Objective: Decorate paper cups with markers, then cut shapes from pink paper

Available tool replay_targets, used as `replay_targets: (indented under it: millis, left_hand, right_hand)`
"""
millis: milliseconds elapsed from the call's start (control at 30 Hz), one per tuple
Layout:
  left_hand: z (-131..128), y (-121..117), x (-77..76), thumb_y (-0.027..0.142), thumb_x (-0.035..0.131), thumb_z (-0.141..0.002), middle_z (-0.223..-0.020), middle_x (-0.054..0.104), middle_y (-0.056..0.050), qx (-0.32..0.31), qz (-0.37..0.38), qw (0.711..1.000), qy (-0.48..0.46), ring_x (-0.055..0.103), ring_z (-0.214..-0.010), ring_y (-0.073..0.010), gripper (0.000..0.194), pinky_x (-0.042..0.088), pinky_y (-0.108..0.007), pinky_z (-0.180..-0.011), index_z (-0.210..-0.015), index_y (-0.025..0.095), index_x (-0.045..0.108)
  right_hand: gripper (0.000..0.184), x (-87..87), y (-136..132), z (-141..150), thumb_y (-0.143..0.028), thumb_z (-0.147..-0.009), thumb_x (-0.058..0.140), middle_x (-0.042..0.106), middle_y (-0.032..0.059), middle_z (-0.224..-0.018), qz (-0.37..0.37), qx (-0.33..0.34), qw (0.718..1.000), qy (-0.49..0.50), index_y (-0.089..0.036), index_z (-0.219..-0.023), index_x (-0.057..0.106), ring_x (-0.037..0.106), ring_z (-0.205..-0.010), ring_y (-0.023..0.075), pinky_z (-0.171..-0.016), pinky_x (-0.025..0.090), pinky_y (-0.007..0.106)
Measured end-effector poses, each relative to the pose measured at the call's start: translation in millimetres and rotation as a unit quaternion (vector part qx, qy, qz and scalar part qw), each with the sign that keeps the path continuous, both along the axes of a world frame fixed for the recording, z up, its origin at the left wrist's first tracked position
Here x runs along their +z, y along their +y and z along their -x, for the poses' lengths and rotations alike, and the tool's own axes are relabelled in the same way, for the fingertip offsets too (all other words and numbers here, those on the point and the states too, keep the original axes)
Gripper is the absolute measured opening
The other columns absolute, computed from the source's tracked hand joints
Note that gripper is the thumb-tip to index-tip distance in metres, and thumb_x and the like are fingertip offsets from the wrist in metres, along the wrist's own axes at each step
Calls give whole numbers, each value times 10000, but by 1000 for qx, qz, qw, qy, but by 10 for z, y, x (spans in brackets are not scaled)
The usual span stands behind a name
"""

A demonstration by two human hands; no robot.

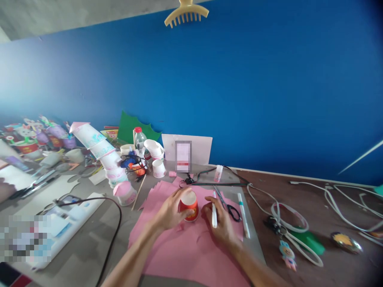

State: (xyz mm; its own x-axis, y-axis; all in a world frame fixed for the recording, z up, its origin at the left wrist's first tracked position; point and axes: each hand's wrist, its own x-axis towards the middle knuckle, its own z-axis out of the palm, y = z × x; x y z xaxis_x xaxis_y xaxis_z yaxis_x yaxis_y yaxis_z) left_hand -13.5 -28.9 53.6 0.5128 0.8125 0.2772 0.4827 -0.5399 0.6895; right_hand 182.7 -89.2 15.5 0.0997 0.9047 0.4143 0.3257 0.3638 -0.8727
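Observation:
A red paper cup [189, 206] with a pale round end facing up stands on the pink paper [176, 255]. My left hand [173, 209] is closed around the cup's left side, thumb across its front. To the cup's right, my right hand [220, 219] grips a white marker [214, 211], its shaft slanting up between the fingers. Black-handled scissors [233, 212] lie just beyond that hand. A second white marker [243, 215] with a teal band rests at the paper's right edge. A small pink scrap [180, 227] lies below the cup.
A leaning stack of decorated paper cups [109, 159] stands left, near a bottle [140, 139] with a red cap. A black cable [119, 217] curves across the left table. White cables [287, 215] and a keychain figure [287, 255] lie right. Another person's hand [6, 189] is at far left.

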Motion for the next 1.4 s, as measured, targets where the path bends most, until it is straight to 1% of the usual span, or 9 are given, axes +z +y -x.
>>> replay_targets:
  millis: [133, 267, 367, 500, 700, 833, 967, 1133, 1400]
  left_hand:
    - [14, -6, 7, 325, 695, -802, -1385, 610, -142, -7, 16, 1000, 5, 569, -1277, -310, 612, 461, -480, -1088, -1381, 222, 527]
    - [29, -21, 47, 384, 723, -774, -1451, 555, -144, 21, 65, 998, 9, 525, -1327, -334, 723, 424, -528, -1106, -1427, 227, 458]
    - [35, -31, 101, 384, 740, -759, -1330, 644, -150, 18, 103, 995, 5, 613, -1206, -321, 651, 489, -469, -1030, -1342, 195, 521]
    - [40, -35, 131, 377, 729, -769, -1228, 694, -140, 15, 114, 993, -8, 661, -1085, -295, 581, 526, -418, -949, -1282, 174, 547]
    - [59, -3, 64, 314, 747, -716, -1147, 734, -104, 25, 127, 992, -13, 682, -1016, -296, 585, 546, -415, -897, -1263, 206, 573]
    - [73, 23, 27, 370, 756, -717, -1152, 729, -132, 22, 137, 990, -28, 677, -1036, -320, 607, 534, -442, -910, -1271, 203, 571]
    - [83, 36, 22, 418, 760, -719, -1190, 714, -134, 13, 165, 985, -43, 659, -1084, -327, 650, 517, -434, -941, -1297, 205, 554]
    - [109, 59, 23, 455, 772, -718, -1217, 699, -128, -14, 168, 985, -31, 644, -1102, -323, 679, 504, -425, -962, -1299, 188, 543]
    - [130, 64, 26, 466, 763, -730, -1199, 700, -114, -33, 166, 985, -36, 653, -1059, -304, 692, 516, -405, -924, -1323, 207, 521]
  right_hand:
    - [275, -92, -10, -12, -155, -867, 491, 668, -1, -651, -17, 17, 996, -86, -173, -1129, 574, 614, -541, 172, -524, 474, 268]
    - [288, -73, -31, -25, -139, -835, 503, 709, 15, -671, -24, 25, 996, -87, -176, -1096, 618, 644, -570, 178, -557, 491, 273]
    - [236, -14, -44, -34, -177, -875, 492, 668, -14, -597, -27, 8, 998, -59, -177, -1079, 611, 631, -525, 168, -534, 492, 263]
    - [218, 21, -49, -26, -250, -957, 436, 610, -38, -555, -32, -30, 999, -18, -194, -1092, 598, 588, -466, 162, -498, 492, 268]
    - [243, 29, -53, -26, -334, -1017, 405, 687, 8, -679, -21, -66, 998, 11, -196, -1123, 575, 649, -573, 172, -615, 550, 289]
    - [277, 30, -56, -59, -332, -1013, 398, 707, 39, -738, -15, -20, 999, -39, -172, -1109, 602, 668, -594, 175, -603, 551, 290]
    - [239, 41, -76, -85, -283, -975, 461, 702, 24, -696, -7, 41, 996, -81, -179, -1093, 641, 652, -539, 169, -532, 524, 275]
    - [258, 88, -81, -105, -259, -943, 466, 756, 100, -893, -1, 88, 987, -138, -175, -1095, 657, 727, -802, 235, -679, 564, 326]
    - [293, 89, -51, -108, -315, -970, 450, 748, 51, -764, 40, 102, 984, -144, -189, -1153, 641, 708, -668, 206, -629, 531, 292]
